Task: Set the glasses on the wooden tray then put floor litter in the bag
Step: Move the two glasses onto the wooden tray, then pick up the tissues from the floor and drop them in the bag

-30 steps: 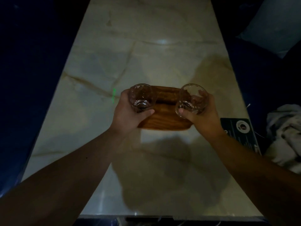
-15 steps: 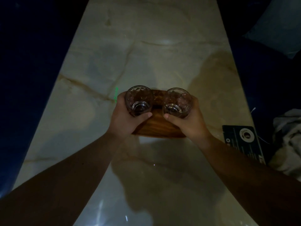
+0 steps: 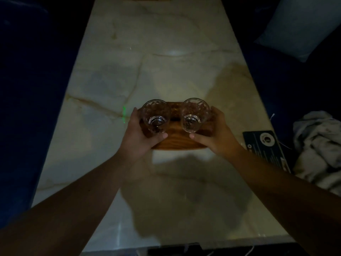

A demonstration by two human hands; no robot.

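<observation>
A: Hands first. Left hand [image 3: 137, 134] wrapped round the left glass [image 3: 156, 117], thumb across its near side, fingers behind. Right hand [image 3: 214, 134] the same on the right glass [image 3: 193, 115], thumb tip at the near base.

B: Both gripping, then. Glasses upright?

A: Upright, mouths open toward the camera, apparently empty. A clear gap between them, not touching.

B: And the wooden tray [image 3: 178, 142]?

A: Directly under both hands, its near edge showing below the thumbs. Glass bases sit over the tray's middle. Cannot tell whether they rest on the wood or hang just above it; light is poor.

B: Step in hand?

A: My reading: the set-down of the first part, both glasses at once. Floor litter not yet touched, and no bag or floor litter in view.

B: Next move calls for?

A: If the bases are not down, lower them level until they seat. Then loosen both grips and draw the hands outward, left to the left, right to the right, so the fingers do not knock the rims together. Patterned glass, probably slippery.

B: Beyond the hands?

A: Pale veined bench [image 3: 166, 71] carries the tray. Right of the right hand, near the bench edge, a dark printed card [image 3: 265, 150]. Further right, off the bench, crumpled grey cloth [image 3: 317, 145]. Beyond that, a pale cushion [image 3: 302, 26].
</observation>
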